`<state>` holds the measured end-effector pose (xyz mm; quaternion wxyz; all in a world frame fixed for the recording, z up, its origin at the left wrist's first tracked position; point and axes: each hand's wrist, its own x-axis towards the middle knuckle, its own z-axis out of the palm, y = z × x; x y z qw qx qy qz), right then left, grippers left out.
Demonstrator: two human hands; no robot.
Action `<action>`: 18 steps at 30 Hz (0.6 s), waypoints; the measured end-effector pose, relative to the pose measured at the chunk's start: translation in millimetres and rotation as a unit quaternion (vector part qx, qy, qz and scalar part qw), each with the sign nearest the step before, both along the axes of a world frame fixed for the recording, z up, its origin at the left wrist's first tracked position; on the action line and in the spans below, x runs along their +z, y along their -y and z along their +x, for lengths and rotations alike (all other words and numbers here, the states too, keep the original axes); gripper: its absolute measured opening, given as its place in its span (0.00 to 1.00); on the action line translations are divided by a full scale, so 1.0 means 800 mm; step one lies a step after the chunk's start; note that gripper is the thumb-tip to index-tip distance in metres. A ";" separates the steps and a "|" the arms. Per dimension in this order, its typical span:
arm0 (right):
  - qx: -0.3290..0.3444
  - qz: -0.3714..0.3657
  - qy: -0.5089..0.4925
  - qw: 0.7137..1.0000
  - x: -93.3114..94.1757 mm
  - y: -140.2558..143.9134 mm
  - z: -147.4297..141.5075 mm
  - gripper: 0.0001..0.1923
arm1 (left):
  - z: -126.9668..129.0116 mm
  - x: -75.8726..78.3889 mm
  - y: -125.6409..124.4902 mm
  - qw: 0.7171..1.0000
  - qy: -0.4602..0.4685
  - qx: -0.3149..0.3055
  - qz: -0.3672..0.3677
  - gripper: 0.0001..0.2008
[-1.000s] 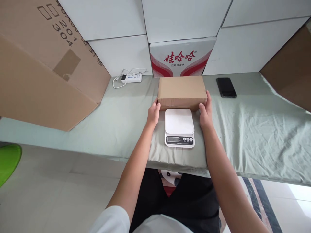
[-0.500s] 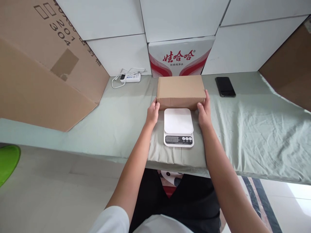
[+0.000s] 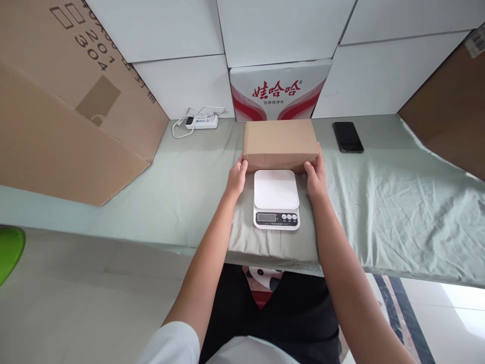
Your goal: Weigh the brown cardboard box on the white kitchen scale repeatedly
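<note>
A closed brown cardboard box rests on the cloth-covered table between my two hands. My left hand grips its left end, thumb on the front corner. On the opposite end, my right hand holds the box with its thumb against the front face and fingers along the side. Directly in front of the box, between my wrists, lies a white kitchen scale with a bare platform. Its display and buttons face me. The fingers behind the box ends are partly hidden.
A white power strip with its cable lies back left, a black phone back right. Behind the box stands a white carton with red lettering. Large cardboard boxes flank the table on the left and right.
The view has shifted slightly, so everything sits a little further left. Both hands keep their hold on the box, which stays in place behind the scale.
</note>
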<state>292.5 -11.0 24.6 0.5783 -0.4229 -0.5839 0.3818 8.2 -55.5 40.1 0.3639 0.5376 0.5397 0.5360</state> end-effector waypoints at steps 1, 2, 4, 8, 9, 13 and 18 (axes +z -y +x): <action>0.002 0.003 -0.002 1.000 0.000 0.003 0.000 0.53 | 0.000 -0.001 0.001 1.000 0.008 0.002 0.010 0.41; 0.004 0.010 -0.004 1.000 0.000 0.006 0.000 0.54 | 0.000 -0.001 0.002 0.999 0.020 0.007 0.024 0.42; 0.007 0.030 -0.006 1.000 0.000 0.014 -0.001 0.55 | 0.001 -0.003 0.004 0.997 0.048 0.020 0.055 0.43; -0.002 0.070 0.003 0.998 0.000 0.022 -0.005 0.54 | 0.005 -0.003 0.006 0.991 0.075 0.048 0.099 0.44; -0.008 0.077 0.004 0.997 0.001 0.022 -0.007 0.55 | 0.006 -0.003 0.007 0.990 0.075 0.050 0.107 0.43; -0.051 0.103 -0.007 0.993 0.002 0.031 -0.009 0.58 | 0.011 0.005 0.025 0.987 0.057 0.050 0.145 0.41; -0.097 0.114 -0.018 0.989 -0.013 0.082 0.004 0.61 | 0.020 0.015 0.081 0.986 0.017 0.059 0.157 0.40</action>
